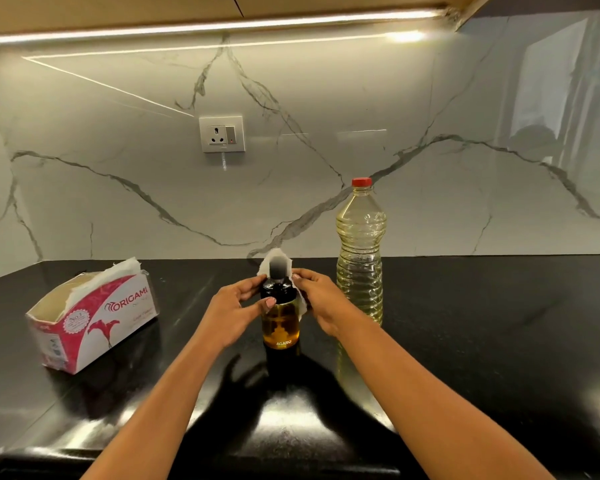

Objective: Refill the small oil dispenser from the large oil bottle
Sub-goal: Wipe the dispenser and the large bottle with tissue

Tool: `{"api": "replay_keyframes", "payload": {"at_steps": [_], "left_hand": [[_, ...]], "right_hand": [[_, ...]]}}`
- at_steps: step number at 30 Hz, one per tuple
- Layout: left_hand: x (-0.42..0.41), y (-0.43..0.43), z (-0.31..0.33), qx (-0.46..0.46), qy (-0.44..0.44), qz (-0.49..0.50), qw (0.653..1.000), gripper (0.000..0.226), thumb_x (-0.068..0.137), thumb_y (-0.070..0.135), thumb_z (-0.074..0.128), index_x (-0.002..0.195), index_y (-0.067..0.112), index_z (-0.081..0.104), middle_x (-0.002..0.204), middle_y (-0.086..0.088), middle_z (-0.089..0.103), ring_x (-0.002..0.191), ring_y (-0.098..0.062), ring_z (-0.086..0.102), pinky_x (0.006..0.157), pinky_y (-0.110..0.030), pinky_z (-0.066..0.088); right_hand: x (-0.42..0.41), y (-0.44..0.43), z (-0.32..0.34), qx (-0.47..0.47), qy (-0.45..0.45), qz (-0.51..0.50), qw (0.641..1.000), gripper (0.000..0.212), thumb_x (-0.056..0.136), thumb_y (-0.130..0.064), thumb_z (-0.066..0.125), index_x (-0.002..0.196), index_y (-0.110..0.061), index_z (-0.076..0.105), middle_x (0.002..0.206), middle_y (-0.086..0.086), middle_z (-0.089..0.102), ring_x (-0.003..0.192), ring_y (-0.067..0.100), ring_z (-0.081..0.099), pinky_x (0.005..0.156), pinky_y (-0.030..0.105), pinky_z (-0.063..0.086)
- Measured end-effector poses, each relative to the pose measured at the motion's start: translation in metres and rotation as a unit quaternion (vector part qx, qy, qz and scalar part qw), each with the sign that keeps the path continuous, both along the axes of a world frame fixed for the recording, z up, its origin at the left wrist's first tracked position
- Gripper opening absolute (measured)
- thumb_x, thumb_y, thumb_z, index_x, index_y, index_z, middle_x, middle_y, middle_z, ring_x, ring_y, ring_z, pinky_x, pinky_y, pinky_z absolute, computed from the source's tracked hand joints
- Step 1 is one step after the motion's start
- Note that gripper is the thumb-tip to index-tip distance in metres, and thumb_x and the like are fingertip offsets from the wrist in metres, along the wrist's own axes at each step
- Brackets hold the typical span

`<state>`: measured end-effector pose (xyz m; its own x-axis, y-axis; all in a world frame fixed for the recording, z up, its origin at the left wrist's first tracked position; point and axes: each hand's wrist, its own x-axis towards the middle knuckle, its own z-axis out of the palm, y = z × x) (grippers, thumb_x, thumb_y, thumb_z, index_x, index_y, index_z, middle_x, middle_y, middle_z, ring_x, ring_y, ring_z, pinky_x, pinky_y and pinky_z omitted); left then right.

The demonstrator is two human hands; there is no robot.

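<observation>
Mid-frame on the black worktop (499, 323), my left hand (238, 306) gripped the small black-topped glass oil dispenser (280, 323) and my right hand (321, 299) pinched a white tissue (268, 266) against it; oily glass could slip, toppling into the red-capped clear plastic oil bottle (360, 251) just right.

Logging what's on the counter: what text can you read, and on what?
"ORIGAMI" on the side of the tissue box.
"No.1", faint, also on that box.
"AGARO" low on the small oil dispenser.
Smaller print on the box is too blurred to read.
The large oil bottle shows no label.
</observation>
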<state>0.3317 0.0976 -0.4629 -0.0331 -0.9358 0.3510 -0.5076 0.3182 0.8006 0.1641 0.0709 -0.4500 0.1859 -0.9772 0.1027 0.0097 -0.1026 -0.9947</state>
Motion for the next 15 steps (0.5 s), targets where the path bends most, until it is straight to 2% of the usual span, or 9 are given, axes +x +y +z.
{"api": "replay_keyframes", "payload": {"at_steps": [3, 7, 9, 12, 15], "left_hand": [[0.001, 0.0, 0.001, -0.005, -0.008, 0.002, 1.0, 0.06, 0.08, 0.028, 0.074, 0.136, 0.024, 0.052, 0.131, 0.004, 0.061, 0.126, -0.008, 0.051, 0.111, -0.035, 0.036], [0.001, -0.001, 0.001, -0.012, -0.022, 0.002, 1.0, 0.058, 0.08, 0.029, 0.074, 0.134, 0.024, 0.054, 0.129, 0.005, 0.062, 0.125, -0.008, 0.052, 0.11, -0.035, 0.038], [0.002, 0.0, 0.001, -0.023, -0.029, 0.016, 0.999, 0.057, 0.079, 0.03, 0.075, 0.133, 0.024, 0.056, 0.128, 0.004, 0.062, 0.124, -0.009, 0.053, 0.109, -0.031, 0.038], [-0.001, 0.004, 0.002, -0.055, -0.052, 0.058, 0.995, 0.055, 0.077, 0.031, 0.077, 0.129, 0.022, 0.06, 0.127, 0.002, 0.063, 0.123, -0.011, 0.054, 0.104, -0.027, 0.039], [-0.005, 0.007, 0.0, -0.094, -0.083, 0.1, 0.987, 0.054, 0.075, 0.036, 0.078, 0.125, 0.024, 0.063, 0.125, 0.0, 0.065, 0.124, -0.013, 0.054, 0.1, -0.026, 0.04]], "right_hand": [[0.005, 0.003, -0.01, 0.011, -0.037, -0.025, 0.999, 0.023, 0.099, -0.014, 0.043, 0.109, -0.017, 0.063, 0.108, 0.006, 0.067, 0.099, 0.017, 0.061, 0.089, 0.033, 0.049], [0.008, 0.017, -0.024, -0.011, -0.03, -0.095, 0.995, 0.031, 0.097, -0.01, 0.046, 0.125, -0.015, 0.058, 0.118, 0.003, 0.064, 0.105, 0.014, 0.061, 0.088, 0.029, 0.051], [0.008, 0.015, -0.022, -0.023, -0.008, -0.096, 0.995, 0.028, 0.096, -0.012, 0.047, 0.121, -0.017, 0.061, 0.117, 0.003, 0.065, 0.104, 0.015, 0.062, 0.091, 0.032, 0.051], [0.009, 0.013, -0.012, -0.006, -0.004, -0.088, 0.996, 0.019, 0.094, -0.014, 0.052, 0.098, -0.024, 0.068, 0.103, 0.005, 0.07, 0.099, 0.021, 0.065, 0.089, 0.038, 0.053], [0.008, 0.015, -0.018, -0.068, 0.053, -0.142, 0.986, 0.021, 0.091, -0.014, 0.055, 0.103, -0.023, 0.07, 0.103, 0.0, 0.071, 0.096, 0.014, 0.066, 0.088, 0.036, 0.054]]}}
